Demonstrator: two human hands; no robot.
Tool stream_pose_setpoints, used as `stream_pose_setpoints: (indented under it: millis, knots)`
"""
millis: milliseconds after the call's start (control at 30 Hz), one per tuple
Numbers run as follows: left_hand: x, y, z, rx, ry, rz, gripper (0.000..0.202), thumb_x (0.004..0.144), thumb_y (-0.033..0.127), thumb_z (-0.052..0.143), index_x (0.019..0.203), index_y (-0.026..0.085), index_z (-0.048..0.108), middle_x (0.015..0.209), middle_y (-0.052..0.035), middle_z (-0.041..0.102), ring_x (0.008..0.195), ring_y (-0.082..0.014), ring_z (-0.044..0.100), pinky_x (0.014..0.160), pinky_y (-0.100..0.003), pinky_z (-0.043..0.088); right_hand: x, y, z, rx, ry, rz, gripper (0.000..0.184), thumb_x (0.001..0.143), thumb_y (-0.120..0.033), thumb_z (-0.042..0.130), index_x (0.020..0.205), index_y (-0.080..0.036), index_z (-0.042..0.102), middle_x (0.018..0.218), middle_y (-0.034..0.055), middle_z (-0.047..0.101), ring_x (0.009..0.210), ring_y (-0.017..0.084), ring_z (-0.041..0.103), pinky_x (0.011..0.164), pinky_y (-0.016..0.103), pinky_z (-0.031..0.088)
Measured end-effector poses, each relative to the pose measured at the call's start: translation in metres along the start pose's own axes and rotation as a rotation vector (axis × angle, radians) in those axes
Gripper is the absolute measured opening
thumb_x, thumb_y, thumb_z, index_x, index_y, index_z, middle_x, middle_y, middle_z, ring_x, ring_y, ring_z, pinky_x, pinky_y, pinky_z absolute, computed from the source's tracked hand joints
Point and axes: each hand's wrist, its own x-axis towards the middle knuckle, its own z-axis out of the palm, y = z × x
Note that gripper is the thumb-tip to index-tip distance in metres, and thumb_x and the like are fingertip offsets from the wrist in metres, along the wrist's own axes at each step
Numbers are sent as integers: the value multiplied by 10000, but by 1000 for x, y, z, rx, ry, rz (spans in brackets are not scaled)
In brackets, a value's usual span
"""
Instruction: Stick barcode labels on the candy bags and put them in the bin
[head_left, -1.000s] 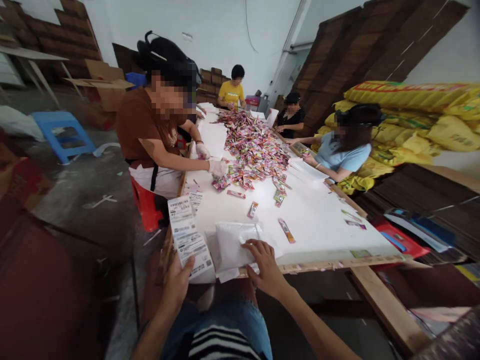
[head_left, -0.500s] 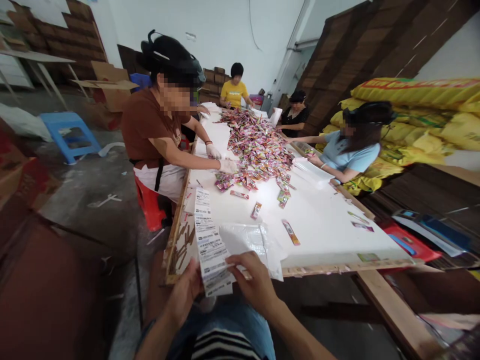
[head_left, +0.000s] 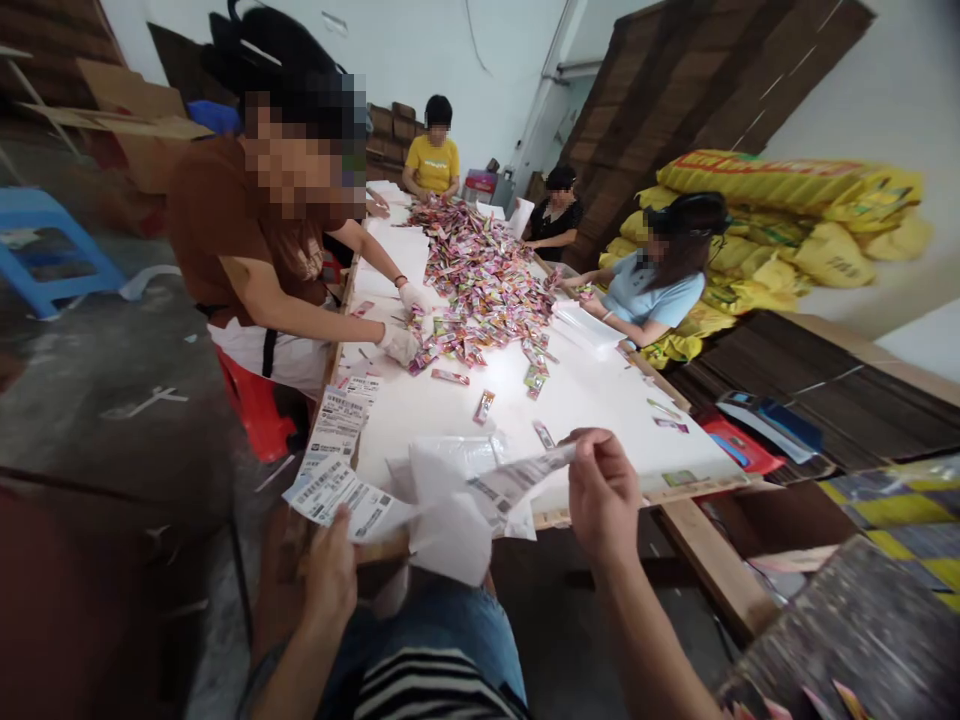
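At the near table edge my left hand [head_left: 334, 560] is closed on a strip of printed shipping labels [head_left: 352, 500], with its thumb on the paper. More of that strip lies over the table's left edge. My right hand [head_left: 604, 490], raised to the right, pinches the end of a label length [head_left: 525, 478] that slants down toward the middle. White paper backing [head_left: 450, 540] hangs between my hands; whether both lengths are joined I cannot tell. Behind the paper, a white plastic mailing bag [head_left: 457, 455] lies flat, partly covered.
A heap of small colourful sachets [head_left: 487, 270] covers the table's middle. A co-worker's gloved hand [head_left: 399, 343] touches it at the left; several other people sit around. Loose sachets [head_left: 484, 405] lie nearer me. A blue stool [head_left: 56, 250] and yellow sacks [head_left: 780, 210] flank the table.
My right hand has moved right and up, drawing a label length away from my left hand. My left hand has shifted slightly left. The view has turned right.
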Motion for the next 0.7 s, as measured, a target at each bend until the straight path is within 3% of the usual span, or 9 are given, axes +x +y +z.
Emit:
stream_pose_setpoints:
  millis: [67, 167, 267, 333, 433, 500, 600, 700]
  knots:
    - [3, 4, -3, -4, 16, -26, 309, 873, 202, 470, 1145, 84, 558, 963, -123, 715, 996, -241, 642, 900, -378, 503, 18, 23, -6, -94, 32, 67, 233, 820, -411, 574, 814, -215, 448, 688, -42, 411, 608, 104, 411, 586, 232, 367]
    - [1, 3, -7, -2, -8, -45, 313, 865, 160, 479, 1156, 70, 552, 886, -116, 726, 860, -217, 683, 814, -353, 543, 20, 74, 1, -479, -104, 119, 335, 728, -477, 643, 833, -195, 498, 684, -26, 453, 634, 141, 448, 607, 279, 412]
    - [-1, -4, -12, 35, -12, -62, 289, 850, 145, 508, 1124, 86, 578, 886, -114, 729, 798, -197, 692, 773, -328, 556, -2, 112, 15, -876, -121, 16, 498, 753, -494, 609, 1115, -160, 538, 1020, 124, 556, 949, 273, 522, 808, 442, 441]
    - [1, -9, -15, 53, -3, -67, 274, 846, 156, 522, 1105, 99, 590, 896, -114, 730, 805, -199, 693, 774, -329, 556, -17, 122, 21, -1015, -128, -104, 582, 823, -481, 535, 1314, -188, 429, 1290, 171, 454, 1177, 318, 431, 937, 512, 375]
    - [6, -14, -18, 66, 8, -67, 263, 849, 181, 524, 1091, 104, 594, 898, -117, 729, 861, -212, 686, 798, -343, 551, -34, 124, 26, -1037, -402, -249, 573, 871, -473, 474, 1375, -220, 374, 1399, 124, 410, 1294, 276, 360, 1052, 486, 294]
    - [10, -16, -17, 63, -14, -62, 267, 853, 198, 521, 1096, 112, 592, 932, -118, 725, 919, -214, 674, 832, -349, 540, -40, 125, 29, -1041, -538, -266, 638, 852, -510, 488, 1396, -208, 351, 1411, 118, 416, 1327, 280, 329, 1080, 487, 262]
    - [18, -20, -13, 83, -68, -38, 297, 851, 241, 531, 1124, 138, 583, 1017, -113, 711, 985, -208, 653, 896, -349, 509, -45, 129, 32, -1070, -530, -230, 772, 807, -584, 512, 1433, -194, 287, 1459, 125, 352, 1373, 313, 244, 1094, 527, 218]
    - [26, -27, -12, 149, -84, -32, 328, 833, 303, 557, 1115, 139, 594, 1019, -122, 712, 1001, -226, 648, 926, -370, 491, -46, 134, 32, -1029, -533, -194, 793, 794, -612, 514, 1440, -222, 269, 1471, 112, 334, 1382, 312, 226, 1103, 541, 194]
